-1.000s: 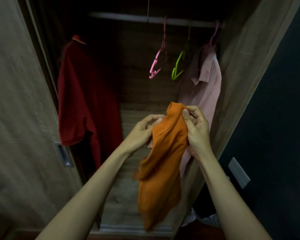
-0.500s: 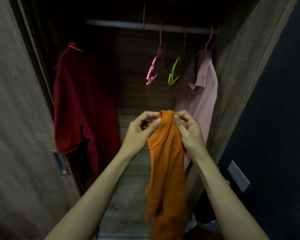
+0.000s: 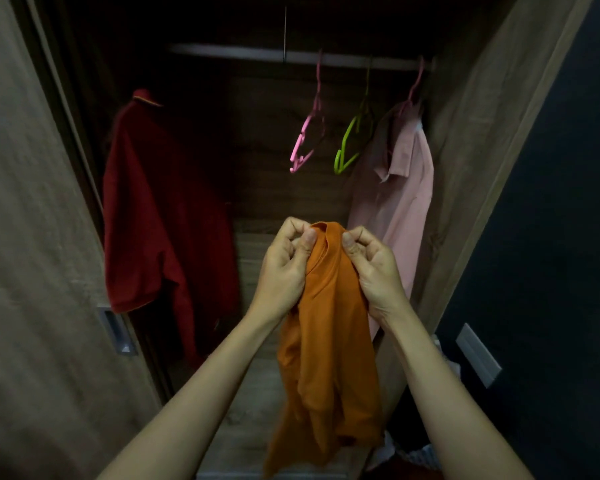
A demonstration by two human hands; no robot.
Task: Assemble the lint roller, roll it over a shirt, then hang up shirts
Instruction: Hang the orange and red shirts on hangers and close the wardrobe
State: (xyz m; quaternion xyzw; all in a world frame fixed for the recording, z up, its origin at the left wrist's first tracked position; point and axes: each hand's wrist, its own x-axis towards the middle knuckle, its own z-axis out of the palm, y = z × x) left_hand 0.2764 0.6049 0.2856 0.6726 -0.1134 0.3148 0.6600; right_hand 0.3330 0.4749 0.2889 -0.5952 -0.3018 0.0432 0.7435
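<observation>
An orange shirt (image 3: 326, 358) hangs bunched in front of an open wardrobe. My left hand (image 3: 284, 268) pinches its top edge from the left and my right hand (image 3: 374, 271) pinches it from the right, thumbs close together. On the rail (image 3: 243, 53) hang an empty pink hanger (image 3: 307, 133), an empty green hanger (image 3: 349, 143), a pale pink shirt (image 3: 395, 202) at the right and a dark red shirt (image 3: 156, 216) at the left. No lint roller is in view.
A wooden sliding door (image 3: 32, 271) with a metal recessed handle (image 3: 113, 327) stands at the left. The wardrobe's side panel (image 3: 482, 150) and a dark wall (image 3: 551, 237) with a grey plate (image 3: 478, 355) close off the right. Some cloth (image 3: 416, 455) lies low at the right.
Both hands have drawn together at the orange shirt's top edge and dropped slightly. The shirt now hangs straighter below them, and the view has tilted up a little.
</observation>
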